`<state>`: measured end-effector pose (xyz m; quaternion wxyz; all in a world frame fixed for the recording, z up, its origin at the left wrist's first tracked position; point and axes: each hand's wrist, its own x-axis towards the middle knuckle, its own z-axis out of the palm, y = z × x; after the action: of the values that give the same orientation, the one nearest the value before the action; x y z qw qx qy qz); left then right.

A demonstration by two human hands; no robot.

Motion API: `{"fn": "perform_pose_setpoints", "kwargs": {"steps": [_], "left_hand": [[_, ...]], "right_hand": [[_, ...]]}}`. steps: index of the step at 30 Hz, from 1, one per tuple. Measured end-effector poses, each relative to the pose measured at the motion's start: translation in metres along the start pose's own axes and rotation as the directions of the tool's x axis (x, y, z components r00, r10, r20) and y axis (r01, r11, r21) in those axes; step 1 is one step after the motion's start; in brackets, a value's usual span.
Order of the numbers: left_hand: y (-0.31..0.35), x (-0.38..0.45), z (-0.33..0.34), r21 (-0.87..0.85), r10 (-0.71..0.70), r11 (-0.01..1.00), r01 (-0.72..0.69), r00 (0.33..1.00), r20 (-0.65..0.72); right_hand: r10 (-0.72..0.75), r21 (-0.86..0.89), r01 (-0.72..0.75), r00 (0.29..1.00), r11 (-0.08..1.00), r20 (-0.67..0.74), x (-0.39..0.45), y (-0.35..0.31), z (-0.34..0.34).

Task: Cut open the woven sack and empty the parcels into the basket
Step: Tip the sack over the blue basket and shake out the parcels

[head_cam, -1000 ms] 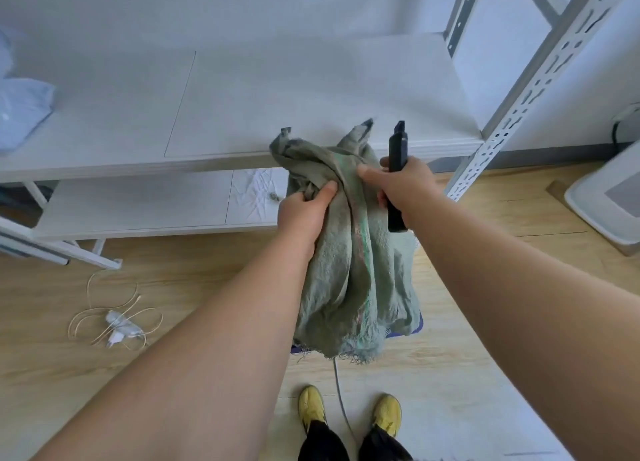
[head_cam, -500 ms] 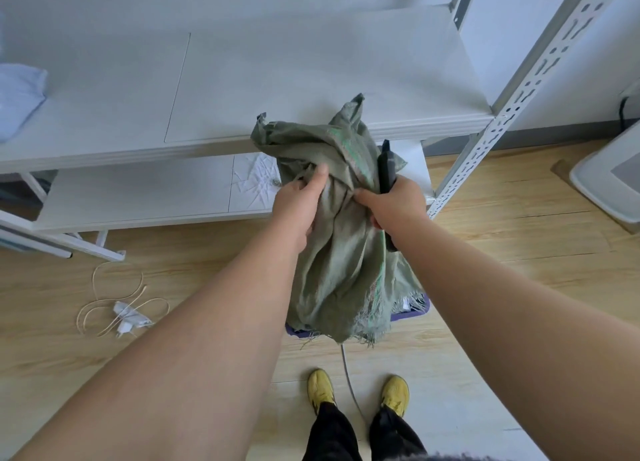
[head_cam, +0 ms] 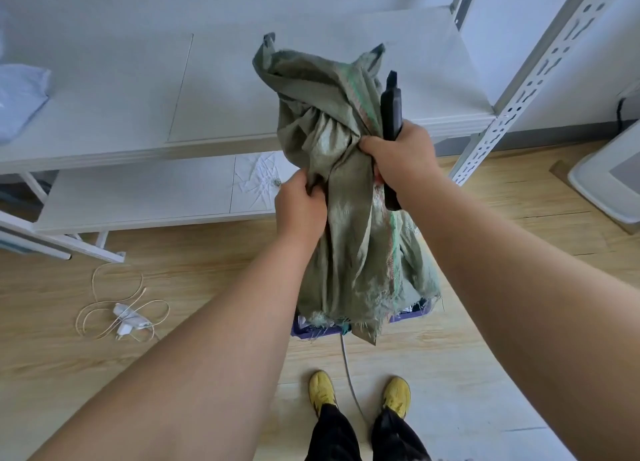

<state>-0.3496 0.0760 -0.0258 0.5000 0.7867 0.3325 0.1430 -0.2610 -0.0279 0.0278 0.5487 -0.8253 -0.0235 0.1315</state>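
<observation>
The woven sack [head_cam: 349, 197], a grey-green bundle with a faint green and red stripe, hangs upside down in the air in front of the white shelving unit [head_cam: 221, 90], its long axis close to vertical. Its bunched closed end with two corner ears points up, and its frayed cut mouth points down, draping over the blue basket [head_cam: 408, 318] on the wooden floor [head_cam: 194, 263]. Only slivers of the basket's rim show under the fringe; something pale lies inside, too hidden to name.

The left hand [head_cam: 300, 208] has its fingers curled tight into a fold on the sack's left side, about mid-height, knuckles toward the camera. The right hand [head_cam: 403, 155] sits higher and on the right side, closed in a fist that pinches a gather of the fabric and at the same time clamps a black utility knife [head_cam: 391, 114]. The knife stands nearly upright, one end above the fist beside the sack's top and the other end poking out below the palm; whether a blade is out cannot be told.

Both bare forearms reach forward and up from the bottom corners, converging on the sack. Below them stand yellow shoes [head_cam: 360, 393], and a coil of cord with a white plug [head_cam: 128, 317] lies on the floor to the left.
</observation>
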Motion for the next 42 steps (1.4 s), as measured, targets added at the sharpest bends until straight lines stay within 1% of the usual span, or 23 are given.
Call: {"fn": "perform_pose_setpoints", "kwargs": {"steps": [2,6,9,12,15,16,18,20,22,23,24,25,26,27,28,30,31,33,35,37,38,40,42], "left_hand": [[0.005,-0.001,0.002,-0.062,0.029,0.998,-0.033,0.998,-0.062],[0.011,0.004,0.003,-0.084,0.057,0.995,-0.061,0.997,-0.053],[0.016,0.006,0.003,-0.134,0.097,0.985,-0.108,0.991,-0.092],[0.016,0.002,0.004,-0.037,0.096,0.995,-0.096,0.995,-0.007],[0.014,0.003,0.003,-0.067,0.081,0.994,-0.082,0.997,-0.019],[0.013,0.003,0.003,-0.06,0.075,0.995,-0.074,0.997,0.007],[0.011,0.001,0.002,-0.026,0.036,0.999,-0.033,0.993,0.115],[0.003,-0.006,0.001,-0.066,-0.029,0.997,0.041,0.983,0.182],[-0.005,-0.022,0.003,-0.155,-0.03,0.986,0.058,0.983,0.181],[-0.008,-0.029,0.007,-0.179,0.009,0.983,0.028,0.98,0.199],[-0.009,-0.036,0.011,-0.174,0.052,0.985,-0.011,0.971,0.232],[-0.009,-0.041,0.016,-0.173,0.091,0.984,-0.047,0.963,0.254],[-0.008,-0.043,0.02,-0.159,0.112,0.984,-0.075,0.964,0.242],[-0.007,-0.042,0.024,-0.156,0.095,0.986,-0.065,0.975,0.2],[-0.003,-0.04,0.025,-0.145,0.036,0.989,-0.016,0.99,0.14],[0.001,-0.033,0.023,-0.149,-0.106,0.983,0.109,0.994,0.027],[0.003,-0.028,0.021,-0.196,-0.151,0.969,0.149,0.989,0.005],[0.008,-0.019,0.017,-0.267,-0.188,0.947,0.178,0.982,-0.014],[0.018,-0.013,0.014,-0.271,-0.211,0.943,0.195,0.977,-0.028],[0.03,-0.009,0.013,-0.292,-0.224,0.933,0.209,0.975,-0.017],[0.038,-0.008,0.013,-0.302,-0.22,0.93,0.208,0.975,-0.007],[0.054,-0.006,0.012,-0.288,-0.168,0.944,0.16,0.986,-0.004],[0.066,-0.005,0.011,-0.279,-0.067,0.958,0.068,0.998,0.012]], "right_hand": [[-0.044,0.026,0.044,0.999,0.999,-0.005,-0.001,-0.004,-0.002],[-0.063,0.009,0.063,0.998,0.998,0.018,0.0,-0.011,-0.006],[-0.088,0.049,0.088,0.996,0.995,0.004,0.003,-0.009,-0.011],[-0.071,-0.03,0.073,0.996,0.997,0.052,0.001,-0.006,-0.015],[-0.089,0.03,0.088,0.995,0.996,0.044,0.003,-0.005,-0.017],[-0.088,0.023,0.087,0.995,0.996,0.053,0.003,-0.004,-0.018],[-0.051,-0.017,0.052,0.997,0.999,0.051,0.005,0.0,-0.02],[-0.01,0.003,0.01,1.0,1.0,0.028,0.01,0.002,-0.023],[0.02,0.048,-0.021,1.0,0.999,0.024,0.011,0.001,-0.025],[0.035,0.079,-0.039,0.998,0.996,0.045,0.009,0.0,-0.025],[0.06,0.116,-0.071,0.994,0.991,0.095,0.006,-0.002,-0.025],[0.095,0.142,-0.12,0.981,0.983,0.172,0.003,-0.003,-0.023],[0.133,0.143,-0.175,0.955,0.974,0.263,0.0,-0.005,-0.021],[0.162,0.124,-0.216,0.925,0.968,0.343,-0.002,-0.005,-0.019],[0.177,0.1,-0.234,0.901,0.967,0.397,-0.005,-0.006,-0.019],[0.156,0.026,-0.185,0.89,0.982,0.428,-0.005,-0.006,-0.021],[0.124,-0.033,-0.122,0.9,0.992,0.419,-0.005,-0.006,-0.023],[0.052,-0.114,-0.007,0.919,0.993,0.39,-0.006,-0.001,-0.027],[0.041,-0.124,0.008,0.921,0.992,0.386,-0.012,0.012,-0.028],[0.061,-0.145,0.0,0.908,0.989,0.414,-0.019,0.025,-0.026],[0.058,-0.15,0.003,0.914,0.989,0.402,-0.021,0.029,-0.024],[0.032,-0.167,0.017,0.959,0.986,0.283,-0.018,0.03,-0.022],[-0.003,-0.135,0.022,0.991,0.991,0.134,-0.011,0.026,-0.022]]}}
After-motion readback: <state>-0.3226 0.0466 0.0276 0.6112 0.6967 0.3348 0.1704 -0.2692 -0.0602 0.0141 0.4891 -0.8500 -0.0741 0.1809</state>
